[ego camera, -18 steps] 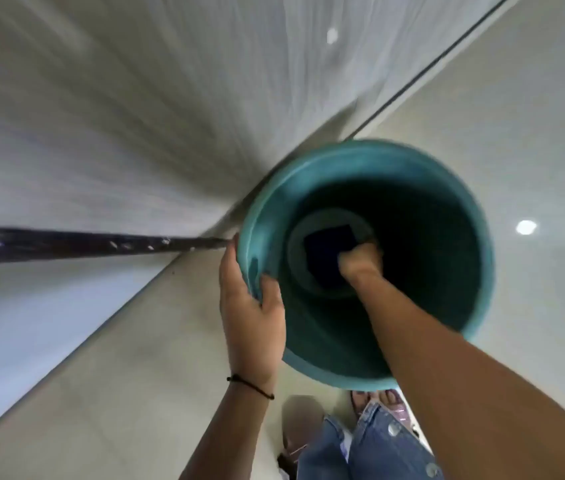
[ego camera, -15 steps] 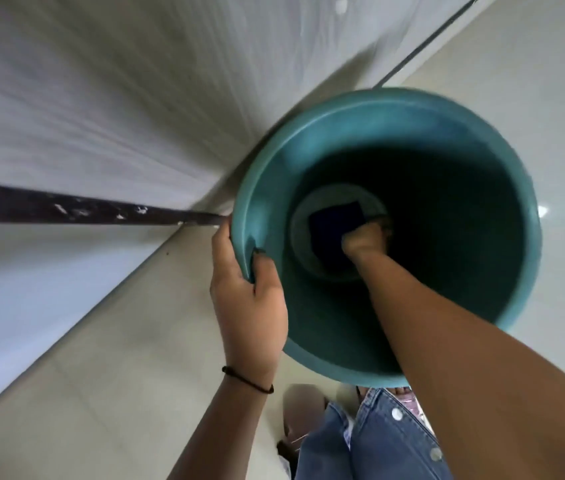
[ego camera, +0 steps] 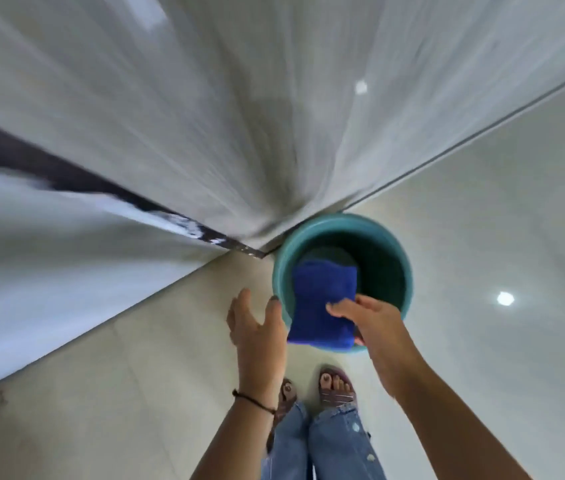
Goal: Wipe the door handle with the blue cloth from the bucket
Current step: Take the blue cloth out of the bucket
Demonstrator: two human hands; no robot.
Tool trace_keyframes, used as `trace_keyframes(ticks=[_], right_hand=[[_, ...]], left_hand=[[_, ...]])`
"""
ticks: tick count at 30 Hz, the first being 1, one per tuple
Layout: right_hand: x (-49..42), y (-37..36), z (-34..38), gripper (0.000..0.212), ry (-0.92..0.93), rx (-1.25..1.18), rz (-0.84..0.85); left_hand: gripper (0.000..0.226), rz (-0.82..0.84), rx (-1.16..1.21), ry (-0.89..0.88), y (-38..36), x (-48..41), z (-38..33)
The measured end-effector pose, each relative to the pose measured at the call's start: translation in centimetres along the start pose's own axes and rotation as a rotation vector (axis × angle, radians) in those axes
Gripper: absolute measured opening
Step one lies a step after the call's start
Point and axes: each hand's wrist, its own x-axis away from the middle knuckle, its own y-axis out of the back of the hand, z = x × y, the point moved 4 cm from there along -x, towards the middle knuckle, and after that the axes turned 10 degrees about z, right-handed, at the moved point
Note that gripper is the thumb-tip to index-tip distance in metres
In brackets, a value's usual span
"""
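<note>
A teal bucket (ego camera: 391,247) stands on the pale floor against the foot of a grey door. My right hand (ego camera: 371,323) is shut on the blue cloth (ego camera: 322,299), which hangs folded above the bucket's near rim. My left hand (ego camera: 256,323) hovers just left of the bucket with its fingers spread, holding nothing and off the rim. No door handle shows in this view.
The grey door (ego camera: 239,116) fills the upper frame, with a dark frame edge (ego camera: 101,188) running to the left. My sandalled feet (ego camera: 336,389) stand just behind the bucket. Glossy floor tiles (ego camera: 499,220) stretch to the right.
My right hand has lifted the blue cloth from the bucket's bottom up over the rim. My left hand has let go of the rim. The view has pulled back from the bucket.
</note>
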Motion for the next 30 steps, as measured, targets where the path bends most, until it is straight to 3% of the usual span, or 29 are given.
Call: trace_keyframes(ticks=[3, 5, 7, 10, 12, 17, 22, 24, 26, 30], right_hand=[[13.1, -2.8, 5.2, 0.017, 0.026, 0.073, 0.137], [20.7, -5.0, 8.0, 0.018, 0.054, 0.145, 0.223], [27.7, -7.4, 10.0, 0.018, 0.1, 0.209, 0.277], [35.3, -11.1, 11.1, 0.019, 0.203, 0.282, 0.278], [39.2, -14.5, 11.0, 0.026, 0.301, 0.365, 0.269], [46.6, -26.0, 6.3, 0.042, 0.504, 0.508, 0.358], [52.8, -39.6, -2.0, 0.042, 0.542, 0.538, 0.572], [54.2, -45.0, -4.8, 0.039, 0.551, 0.568, 0.628], [54.7, -49.5, -6.9, 0.04, 0.627, 0.681, 0.611], [55.8, -57.7, -8.8, 0.05, 0.965, 1.124, 0.501]], left_hand=[[0.027, 0.17, 0.318, 0.037, 4.4, 9.4, -4.3], [0.033, 0.346, 0.519, 0.021, 7.2, 16.1, -7.0], [0.036, 0.418, 0.615, -0.076, 11.2, 22.4, -9.2], [0.035, 0.386, 0.636, -0.221, 17.5, 29.5, -10.7], [0.018, 0.318, 0.656, -0.306, 22.3, 33.1, -10.0], [0.008, 0.3, 0.884, -0.363, 34.6, 40.1, -4.4], [0.046, 0.352, 1.001, -0.329, 47.2, 45.0, 3.6], [0.054, 0.252, 1.041, -0.372, 52.3, 46.6, 5.7], [0.044, 0.022, 1.052, -0.422, 56.8, 47.7, 7.2], [0.018, -0.267, 0.879, -0.504, 64.9, 48.5, 7.8]])
